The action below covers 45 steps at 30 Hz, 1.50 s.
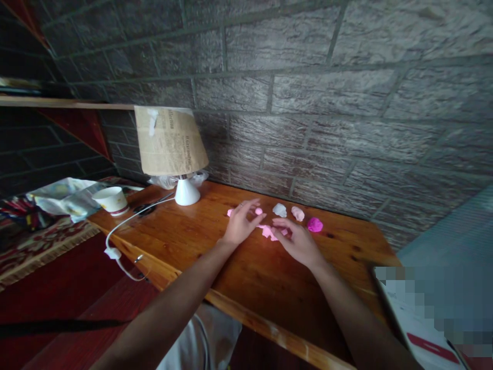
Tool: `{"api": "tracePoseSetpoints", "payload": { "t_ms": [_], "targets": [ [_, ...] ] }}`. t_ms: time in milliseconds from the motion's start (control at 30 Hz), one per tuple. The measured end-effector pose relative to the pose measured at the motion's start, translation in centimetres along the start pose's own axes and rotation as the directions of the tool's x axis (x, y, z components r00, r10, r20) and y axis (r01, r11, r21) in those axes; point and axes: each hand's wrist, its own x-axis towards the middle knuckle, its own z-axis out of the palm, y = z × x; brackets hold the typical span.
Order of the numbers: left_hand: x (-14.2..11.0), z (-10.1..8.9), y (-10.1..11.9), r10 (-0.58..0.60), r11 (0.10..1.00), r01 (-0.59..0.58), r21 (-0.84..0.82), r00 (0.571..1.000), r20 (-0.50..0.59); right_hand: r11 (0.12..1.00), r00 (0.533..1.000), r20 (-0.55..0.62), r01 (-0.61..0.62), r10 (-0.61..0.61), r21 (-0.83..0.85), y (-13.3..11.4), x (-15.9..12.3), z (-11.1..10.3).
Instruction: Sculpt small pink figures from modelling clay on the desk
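A: Where are the hands?

B: Apart from each other, above the brown wooden surface. The left hand curves its fingers and thumb around a small, round pink ball; I can't tell whether it grips it. The right hand has its fingers and thumb parted.

A: What is near the right hand?

B: A flat, ragged-edged pink piece lies between the two hands, just beside the right one's fingers; contact is unclear. Beyond the right hand sit a whitish lump and a pale pink lump, with a bright magenta lump to its right.

A: Any containers?

B: Well to the left of the left hand stands a white paper cup with a dark red band near its base; its contents don't show. Farther left, a dark holder carries a bunch of slim, mostly red sticks, too blurred to identify, beside a pale, patterned, crumpled-looking bag.
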Motion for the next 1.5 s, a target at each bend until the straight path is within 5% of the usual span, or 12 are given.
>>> {"api": "tracePoseSetpoints", "payload": {
  "t_ms": [333, 567, 733, 833, 900, 1067, 1233, 1367, 1500],
  "targets": [
    [-0.8, 0.9, 2.0, 0.107, 0.993, -0.097, -0.061, 0.978, 0.177, 0.930, 0.983, -0.055, -0.150, 0.178, 0.337, -0.2, 0.5, 0.5],
    [0.0, -0.3, 2.4, 0.062, 0.986, -0.008, -0.164, 0.944, 0.325, 0.751, 0.943, -0.023, -0.250, 0.332, 0.611, 0.1, 1.0, -0.1],
    [0.7, -3.8, 1.3, -0.073, 0.944, 0.261, -0.201, 0.761, 0.644, 0.513, 0.902, 0.095, -0.323, 0.421, 0.795, 0.0, 1.1, -1.2],
    [0.4, -4.2, 1.0, -0.095, 0.921, 0.344, -0.181, 0.650, 0.754, 0.467, 0.904, 0.139, -0.335, 0.404, 0.818, 0.0, 1.0, -1.4],
    [0.1, -3.9, 1.0, -0.092, 0.929, 0.335, -0.158, 0.623, 0.777, 0.443, 0.910, 0.138, -0.317, 0.391, 0.838, 0.0, 1.0, -1.5],
    [0.1, -3.5, 1.0, -0.068, 0.952, 0.262, -0.156, 0.681, 0.729, 0.351, 0.906, 0.152, -0.302, 0.396, 0.886, -0.1, 1.1, -1.8],
    [0.0, -3.3, 0.4, -0.139, 0.925, 0.348, -0.154, 0.685, 0.715, 0.365, 0.912, 0.170, -0.313, 0.373, 0.876, -0.3, 1.1, -2.0],
    [0.1, -2.9, 0.5, -0.127, 0.921, 0.337, -0.196, 0.735, 0.666, 0.339, 0.909, 0.189, -0.322, 0.373, 0.884, -0.5, 1.1, -1.9],
    [0.3, -3.1, 0.9, -0.066, 0.909, 0.342, -0.239, 0.683, 0.728, 0.353, 0.912, 0.185, -0.320, 0.366, 0.879, -0.5, 1.0, -2.0]
  ]
}}
